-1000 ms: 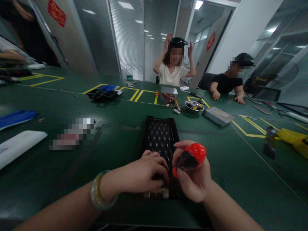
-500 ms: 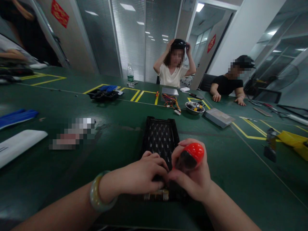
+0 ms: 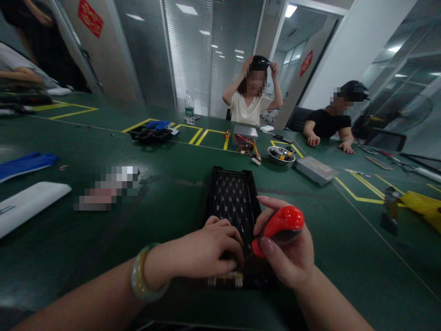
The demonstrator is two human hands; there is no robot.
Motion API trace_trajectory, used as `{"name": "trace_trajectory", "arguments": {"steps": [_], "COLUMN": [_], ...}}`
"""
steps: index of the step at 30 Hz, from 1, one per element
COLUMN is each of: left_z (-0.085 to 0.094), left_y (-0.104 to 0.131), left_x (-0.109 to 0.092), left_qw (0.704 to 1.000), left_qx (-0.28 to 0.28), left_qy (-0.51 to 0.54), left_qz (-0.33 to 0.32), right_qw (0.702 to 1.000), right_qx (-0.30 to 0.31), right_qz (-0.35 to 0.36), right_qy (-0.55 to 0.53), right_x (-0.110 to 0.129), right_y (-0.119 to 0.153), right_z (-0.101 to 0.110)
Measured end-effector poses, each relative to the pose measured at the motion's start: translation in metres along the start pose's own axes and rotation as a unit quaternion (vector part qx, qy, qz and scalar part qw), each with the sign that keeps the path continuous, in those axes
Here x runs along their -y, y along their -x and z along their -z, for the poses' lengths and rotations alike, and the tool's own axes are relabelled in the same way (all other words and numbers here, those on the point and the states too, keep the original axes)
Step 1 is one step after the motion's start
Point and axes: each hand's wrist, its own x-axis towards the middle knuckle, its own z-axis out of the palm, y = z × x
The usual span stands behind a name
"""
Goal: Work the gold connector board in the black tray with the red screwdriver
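My right hand [image 3: 292, 257] is wrapped round the thick red and black handle of a screwdriver [image 3: 287, 220], above the near right part of a black perforated plastic case [image 3: 229, 195]. The screwdriver leans, its thin shaft pointing down and left towards my left fingertips. My left hand [image 3: 215, 248], with a bangle on its wrist, rests over the near left part of the case. Its fingers are curled and its thumb and fingertips come together; whatever they pinch is too small to make out. Just below them a yellowish circuit board [image 3: 225, 279] shows at the case's near end.
Beyond the case are a metal bowl of small parts [image 3: 281, 156], a grey metal box [image 3: 316, 170] and coloured cables [image 3: 246, 145]. Leftward lie a white object [image 3: 32, 204] and blue gloves [image 3: 25, 165]. Two people sit across the green table [image 3: 165, 184].
My right hand has shifted slightly right and turned, tilting the screwdriver so that more of its handle and its shaft show. My left hand has stayed almost in place.
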Motion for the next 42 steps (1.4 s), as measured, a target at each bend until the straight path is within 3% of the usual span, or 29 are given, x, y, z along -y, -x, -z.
{"name": "trace_trajectory", "arguments": {"steps": [11,19,37,40,42], "left_z": [-0.0027,-0.0011,-0.0030,-0.0013,-0.0005], "left_y": [-0.0009,-0.0018,-0.0023,-0.0023,-0.0026], "left_x": [0.0033,0.0024,0.0057,0.0049,0.0047], "left_qw": [1.000,1.000,1.000,0.999,0.999], "left_qx": [0.004,0.016,0.013,0.022,0.028], "left_qy": [0.004,-0.007,0.000,-0.004,-0.009], "left_qz": [-0.004,-0.009,-0.024,-0.027,-0.028], "right_qw": [0.996,0.999,1.000,1.000,0.999], "right_qx": [0.073,-0.016,0.020,-0.003,-0.054], "right_qz": [-0.025,-0.027,0.004,0.003,0.002], "right_qy": [-0.040,0.000,-0.021,-0.013,-0.003], "right_x": [-0.0021,-0.0052,-0.0080,-0.0074,-0.0075], "right_y": [-0.0038,0.0020,-0.0009,-0.0005,-0.0019], "right_z": [-0.0040,-0.0037,-0.0059,-0.0066,-0.0066]}}
